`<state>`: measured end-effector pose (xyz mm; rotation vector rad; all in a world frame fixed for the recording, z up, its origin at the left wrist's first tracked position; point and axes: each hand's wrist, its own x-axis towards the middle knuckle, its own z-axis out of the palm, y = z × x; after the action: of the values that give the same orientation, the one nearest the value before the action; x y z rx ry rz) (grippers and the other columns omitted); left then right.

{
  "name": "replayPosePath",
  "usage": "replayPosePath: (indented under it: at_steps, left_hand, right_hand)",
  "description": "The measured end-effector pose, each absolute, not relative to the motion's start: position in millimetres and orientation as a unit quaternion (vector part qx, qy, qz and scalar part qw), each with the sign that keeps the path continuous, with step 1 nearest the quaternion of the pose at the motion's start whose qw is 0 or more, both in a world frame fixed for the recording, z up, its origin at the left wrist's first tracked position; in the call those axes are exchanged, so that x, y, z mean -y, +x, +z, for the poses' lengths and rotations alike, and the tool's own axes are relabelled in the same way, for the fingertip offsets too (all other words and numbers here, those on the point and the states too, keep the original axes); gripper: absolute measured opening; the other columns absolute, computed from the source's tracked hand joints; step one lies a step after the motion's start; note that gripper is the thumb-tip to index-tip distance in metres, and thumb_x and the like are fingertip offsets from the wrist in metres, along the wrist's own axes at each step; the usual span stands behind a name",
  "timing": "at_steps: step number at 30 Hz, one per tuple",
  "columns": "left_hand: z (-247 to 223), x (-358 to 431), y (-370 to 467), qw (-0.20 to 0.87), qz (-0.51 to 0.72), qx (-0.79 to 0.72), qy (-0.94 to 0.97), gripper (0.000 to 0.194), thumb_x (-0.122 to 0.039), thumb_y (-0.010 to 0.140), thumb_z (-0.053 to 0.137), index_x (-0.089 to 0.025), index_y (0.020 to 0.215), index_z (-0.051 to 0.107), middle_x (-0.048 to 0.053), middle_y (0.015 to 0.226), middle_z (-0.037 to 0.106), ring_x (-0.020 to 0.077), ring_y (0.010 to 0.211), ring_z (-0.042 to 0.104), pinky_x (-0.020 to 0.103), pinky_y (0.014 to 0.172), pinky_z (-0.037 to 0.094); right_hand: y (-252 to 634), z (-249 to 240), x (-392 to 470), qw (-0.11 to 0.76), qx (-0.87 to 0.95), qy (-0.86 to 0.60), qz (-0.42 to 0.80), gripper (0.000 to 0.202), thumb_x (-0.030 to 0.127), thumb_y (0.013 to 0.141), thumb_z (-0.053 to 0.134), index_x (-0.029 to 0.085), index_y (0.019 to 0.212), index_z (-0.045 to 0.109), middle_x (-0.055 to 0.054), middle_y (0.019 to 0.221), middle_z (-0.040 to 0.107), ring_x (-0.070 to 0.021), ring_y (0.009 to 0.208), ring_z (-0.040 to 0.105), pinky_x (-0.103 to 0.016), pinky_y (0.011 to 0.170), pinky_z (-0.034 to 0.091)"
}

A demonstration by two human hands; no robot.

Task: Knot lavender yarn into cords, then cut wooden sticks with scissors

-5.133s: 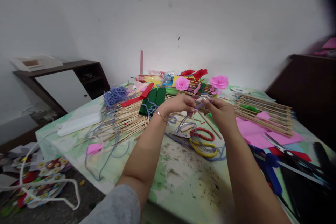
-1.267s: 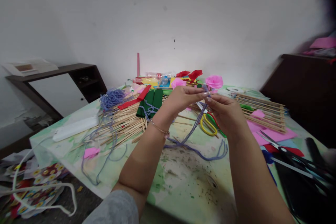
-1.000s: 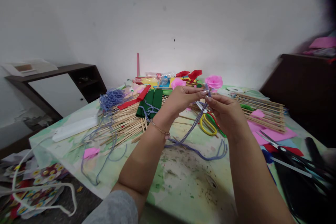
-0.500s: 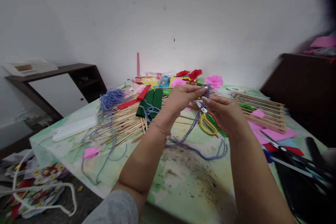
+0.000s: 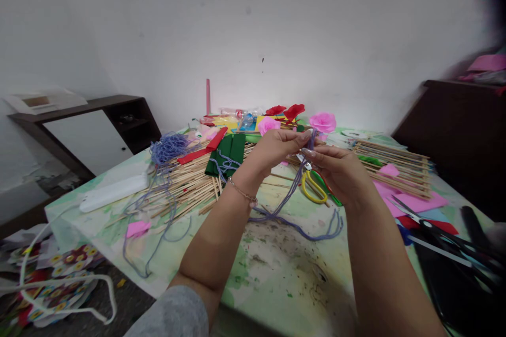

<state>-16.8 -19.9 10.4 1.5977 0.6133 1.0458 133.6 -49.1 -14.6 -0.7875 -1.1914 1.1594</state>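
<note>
Your left hand (image 5: 272, 148) and right hand (image 5: 340, 168) meet above the table (image 5: 276, 268), fingertips pinched; both forearms extend forward over it, the left wrist braceleted.

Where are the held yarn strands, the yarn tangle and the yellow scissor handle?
Held yarn strands (image 5: 292, 190): head view, middle of hanging length.
Yarn tangle (image 5: 169, 149): head view, pile's centre.
Yellow scissor handle (image 5: 314, 200): head view, loop's lower rim.

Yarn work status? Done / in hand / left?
Looks done: pink flower formed, stick frame assembled. In hand: left hand and right hand pinch purple yarn. Probably left: loose yarn ends on the table, piled sticks unassembled. Can't tell whether a knot is finished.
</note>
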Motion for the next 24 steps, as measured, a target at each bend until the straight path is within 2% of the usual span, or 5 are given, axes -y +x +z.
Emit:
replayPosePath:
  at_steps: [6, 12, 16, 21, 24]
  left_hand:
    - [12.4, 25.8, -15.4, 0.515, 0.429, -0.280, 0.687, 0.026, -0.037, 0.069, 0.074, -0.017, 0.084, 0.074, 0.002, 0.079, 0.072, 0.0149, 0.083, 0.062, 0.035, 0.089, 0.046]
    - [10.5, 25.3, -12.2, 0.503, 0.449, -0.299, 0.675, 0.017, -0.031, 0.073, 0.071, -0.018, 0.083, 0.075, 0.003, 0.077, 0.072, 0.0154, 0.083, 0.063, 0.035, 0.087, 0.046]
    - [9.8, 22.3, -14.4, 0.488, 0.447, -0.302, 0.685, 0.021, -0.035, 0.075, 0.069, -0.017, 0.085, 0.075, 0.005, 0.078, 0.072, 0.0150, 0.080, 0.063, 0.032, 0.081, 0.048]
    - [12.3, 26.7, -16.5, 0.480, 0.416, -0.311, 0.707, 0.025, -0.037, 0.075, 0.069, -0.018, 0.088, 0.075, 0.005, 0.082, 0.072, 0.0159, 0.081, 0.063, 0.033, 0.081, 0.049]
    - [11.6, 28.3, -14.2, 0.484, 0.387, -0.301, 0.725, 0.028, -0.038, 0.072, 0.071, -0.016, 0.088, 0.076, 0.007, 0.088, 0.073, 0.0176, 0.088, 0.064, 0.033, 0.088, 0.047]
  right_hand:
    - [137.6, -21.2, 44.4, 0.618, 0.503, -0.364, 0.483, 0.011, 0.026, 0.056, 0.082, 0.023, 0.064, 0.075, -0.002, 0.082, 0.071, -0.0181, 0.086, 0.064, -0.035, 0.091, 0.046]
    - [140.0, -18.6, 47.9, 0.579, 0.555, -0.381, 0.460, 0.019, 0.030, 0.061, 0.081, 0.024, 0.079, 0.077, -0.003, 0.099, 0.072, -0.0203, 0.101, 0.062, -0.034, 0.095, 0.043]
    - [155.5, -10.4, 56.1, 0.510, 0.594, -0.448, 0.431, 0.026, 0.037, 0.062, 0.081, 0.025, 0.085, 0.076, -0.003, 0.095, 0.073, -0.0204, 0.095, 0.063, -0.034, 0.087, 0.046]
    - [172.9, -6.0, 58.5, 0.623, 0.528, -0.459, 0.350, 0.026, 0.042, 0.064, 0.078, 0.028, 0.085, 0.075, -0.001, 0.087, 0.072, -0.0145, 0.076, 0.061, -0.030, 0.071, 0.048]
    - [170.4, -6.0, 57.8, 0.628, 0.530, -0.439, 0.363, 0.023, 0.042, 0.066, 0.077, 0.029, 0.084, 0.076, 0.000, 0.086, 0.071, -0.0146, 0.076, 0.061, -0.031, 0.071, 0.048]
